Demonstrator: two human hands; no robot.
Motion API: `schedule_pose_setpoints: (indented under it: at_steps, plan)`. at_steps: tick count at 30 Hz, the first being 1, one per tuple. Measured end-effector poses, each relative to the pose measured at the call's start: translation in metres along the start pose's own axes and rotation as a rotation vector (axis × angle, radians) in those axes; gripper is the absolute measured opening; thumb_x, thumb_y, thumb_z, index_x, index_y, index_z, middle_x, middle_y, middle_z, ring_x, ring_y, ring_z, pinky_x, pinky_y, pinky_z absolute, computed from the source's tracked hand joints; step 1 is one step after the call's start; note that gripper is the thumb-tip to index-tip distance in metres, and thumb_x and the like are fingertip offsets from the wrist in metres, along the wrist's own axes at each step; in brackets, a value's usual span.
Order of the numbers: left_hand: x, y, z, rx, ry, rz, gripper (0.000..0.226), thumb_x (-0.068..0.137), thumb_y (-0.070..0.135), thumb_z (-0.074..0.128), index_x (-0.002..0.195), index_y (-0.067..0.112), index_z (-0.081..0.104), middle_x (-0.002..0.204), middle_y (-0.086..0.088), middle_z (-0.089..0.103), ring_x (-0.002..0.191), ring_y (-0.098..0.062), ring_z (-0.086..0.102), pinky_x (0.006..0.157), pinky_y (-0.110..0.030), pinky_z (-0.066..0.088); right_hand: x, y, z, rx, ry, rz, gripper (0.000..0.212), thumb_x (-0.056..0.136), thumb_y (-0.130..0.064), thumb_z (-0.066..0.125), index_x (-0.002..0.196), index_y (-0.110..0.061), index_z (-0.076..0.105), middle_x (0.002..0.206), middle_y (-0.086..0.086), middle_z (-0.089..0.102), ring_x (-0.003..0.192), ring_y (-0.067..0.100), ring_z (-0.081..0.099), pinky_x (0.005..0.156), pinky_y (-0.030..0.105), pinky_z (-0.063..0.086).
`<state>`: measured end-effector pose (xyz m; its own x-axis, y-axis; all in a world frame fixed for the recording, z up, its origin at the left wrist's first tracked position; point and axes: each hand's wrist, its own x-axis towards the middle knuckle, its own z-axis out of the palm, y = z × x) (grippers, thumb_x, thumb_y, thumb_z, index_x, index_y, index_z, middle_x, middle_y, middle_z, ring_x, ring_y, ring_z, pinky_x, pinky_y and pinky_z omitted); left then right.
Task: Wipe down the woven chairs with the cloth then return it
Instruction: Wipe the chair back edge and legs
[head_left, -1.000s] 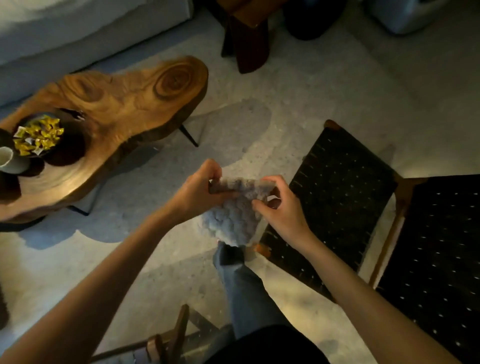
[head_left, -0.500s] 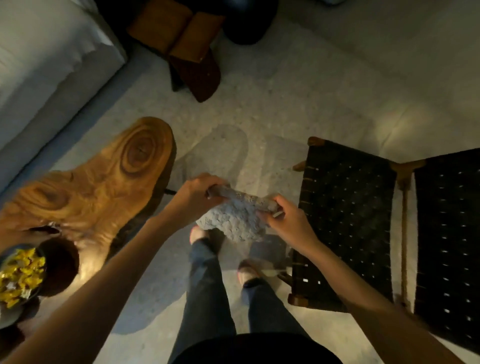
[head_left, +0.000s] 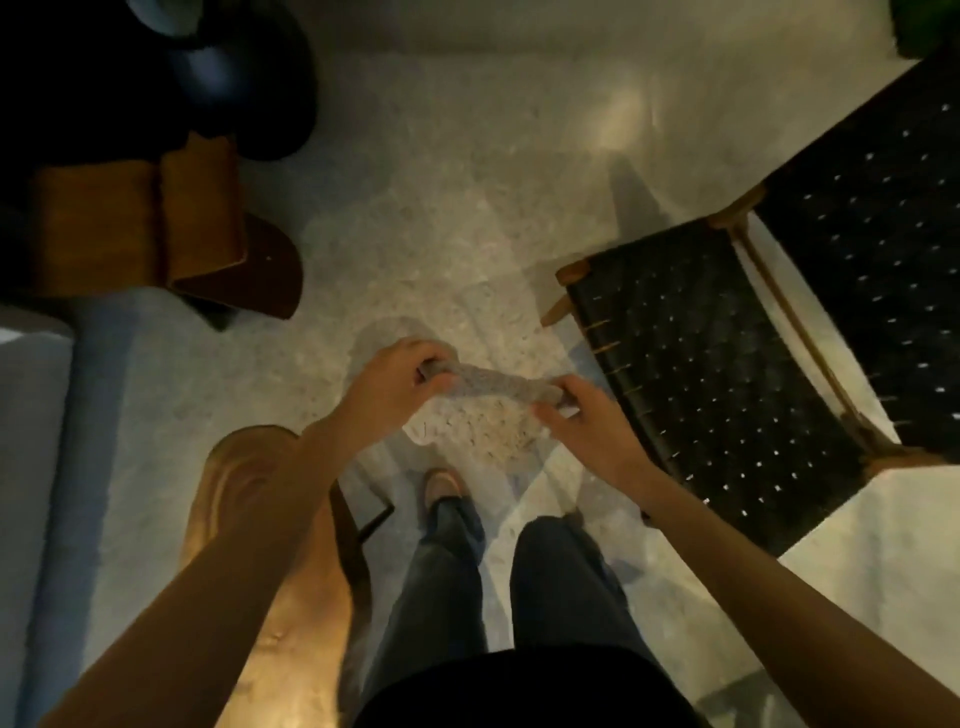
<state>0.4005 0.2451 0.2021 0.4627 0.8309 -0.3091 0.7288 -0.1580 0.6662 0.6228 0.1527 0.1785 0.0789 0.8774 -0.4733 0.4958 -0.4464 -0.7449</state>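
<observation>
Head view. Left hand (head_left: 395, 382) and right hand (head_left: 582, 421) each pinch an upper corner of the grey cloth (head_left: 493, 385), with their fingers curled tight on it. The top edge is stretched between them and the rest hangs below. The cloth is in the air over the pale floor (head_left: 467, 208), ahead of the person's feet. It is just left of the black woven chair (head_left: 701, 374) and clear of it. Wooden slab desk (head_left: 280, 561) lies under the left forearm. Brown stool (head_left: 156, 228) stands upper left.
</observation>
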Motion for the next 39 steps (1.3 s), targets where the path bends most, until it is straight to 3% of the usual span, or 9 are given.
schedule_pose_setpoints:
  at_steps: [9, 13, 18, 20, 26, 29, 33, 36, 39]
  plan:
    - [0.086, -0.024, 0.028, -0.105, -0.132, -0.019, 0.014, 0.081, 0.013, 0.074, 0.088, 0.004, 0.065, 0.079, 0.013, 0.058, 0.064, 0.013, 0.052, 0.062, -0.002, 0.037, 0.046, 0.032, -0.006, 0.085, 0.094, 0.176, 0.024, 0.093, -0.032, 0.058, 0.113, -0.018, 0.06, 0.111, -0.002, 0.061, 0.104, 0.017, 0.059, 0.095, 0.044, 0.048]
    - [0.132, -0.036, 0.054, -0.054, -0.16, -0.026, 0.015, 0.079, 0.016, 0.075, 0.084, 0.006, 0.065, 0.092, 0.001, 0.067, 0.071, -0.002, 0.056, 0.062, -0.005, 0.038, 0.082, 0.062, -0.011, 0.092, 0.057, 0.215, 0.021, 0.096, -0.03, 0.054, 0.113, -0.019, 0.059, 0.114, -0.004, 0.06, 0.105, 0.015, 0.058, 0.093, 0.042, 0.049]
    - [0.191, -0.065, 0.093, 0.13, -0.113, -0.023, 0.013, 0.084, 0.022, 0.07, 0.085, 0.012, 0.061, 0.078, 0.007, 0.055, 0.069, -0.008, 0.049, 0.052, -0.013, 0.029, 0.142, 0.102, 0.008, 0.037, 0.028, 0.241, 0.025, 0.099, -0.03, 0.048, 0.118, -0.016, 0.056, 0.119, 0.003, 0.06, 0.107, 0.018, 0.058, 0.096, 0.037, 0.047]
    - [0.215, -0.086, 0.112, 0.187, -0.117, -0.014, 0.011, 0.086, 0.02, 0.067, 0.084, 0.013, 0.059, 0.078, 0.004, 0.055, 0.07, -0.011, 0.048, 0.055, -0.021, 0.028, 0.172, 0.118, 0.026, -0.023, 0.001, 0.208, 0.025, 0.1, -0.027, 0.045, 0.122, -0.017, 0.054, 0.12, 0.004, 0.059, 0.11, 0.019, 0.056, 0.096, 0.032, 0.045]
    - [0.299, -0.172, 0.185, 0.23, -0.103, -0.018, 0.007, 0.088, 0.019, 0.064, 0.091, 0.013, 0.062, 0.095, -0.005, 0.059, 0.089, -0.023, 0.057, 0.079, -0.035, 0.046, 0.279, 0.182, 0.084, -0.02, -0.004, 0.202, 0.028, 0.101, -0.023, 0.043, 0.124, -0.013, 0.053, 0.122, 0.006, 0.057, 0.113, 0.02, 0.054, 0.094, 0.029, 0.042]
    - [0.347, -0.22, 0.226, 0.266, -0.102, 0.011, 0.015, 0.088, 0.022, 0.065, 0.1, 0.013, 0.064, 0.104, -0.009, 0.056, 0.095, -0.025, 0.056, 0.082, -0.035, 0.045, 0.332, 0.228, 0.106, -0.041, 0.014, 0.147, 0.024, 0.1, -0.022, 0.045, 0.119, -0.012, 0.056, 0.117, 0.007, 0.059, 0.107, 0.021, 0.056, 0.09, 0.03, 0.044]
    - [0.417, -0.269, 0.277, 0.277, -0.192, 0.078, 0.025, 0.09, 0.023, 0.062, 0.11, 0.008, 0.063, 0.113, -0.016, 0.052, 0.102, -0.03, 0.056, 0.085, -0.035, 0.045, 0.404, 0.283, 0.122, -0.137, -0.007, 0.054, 0.015, 0.1, -0.029, 0.044, 0.111, -0.024, 0.055, 0.103, -0.002, 0.058, 0.093, 0.013, 0.055, 0.07, 0.016, 0.04]
    - [0.465, -0.297, 0.305, 0.304, -0.216, 0.124, 0.028, 0.091, 0.017, 0.059, 0.118, 0.008, 0.06, 0.122, -0.015, 0.049, 0.108, -0.03, 0.054, 0.086, -0.031, 0.042, 0.448, 0.316, 0.133, -0.061, 0.068, 0.076, 0.005, 0.098, -0.032, 0.048, 0.097, -0.033, 0.053, 0.087, -0.007, 0.063, 0.077, 0.009, 0.062, 0.06, 0.021, 0.046]
    - [0.502, -0.303, 0.333, 0.018, -0.239, 0.104, 0.019, 0.091, 0.004, 0.054, 0.086, 0.022, 0.057, 0.101, -0.011, 0.048, 0.094, -0.026, 0.05, 0.08, -0.031, 0.036, 0.47, 0.348, 0.142, 0.035, 0.154, 0.036, 0.007, 0.097, -0.018, 0.052, 0.096, -0.023, 0.057, 0.072, -0.005, 0.067, 0.067, 0.012, 0.066, 0.053, 0.028, 0.052]
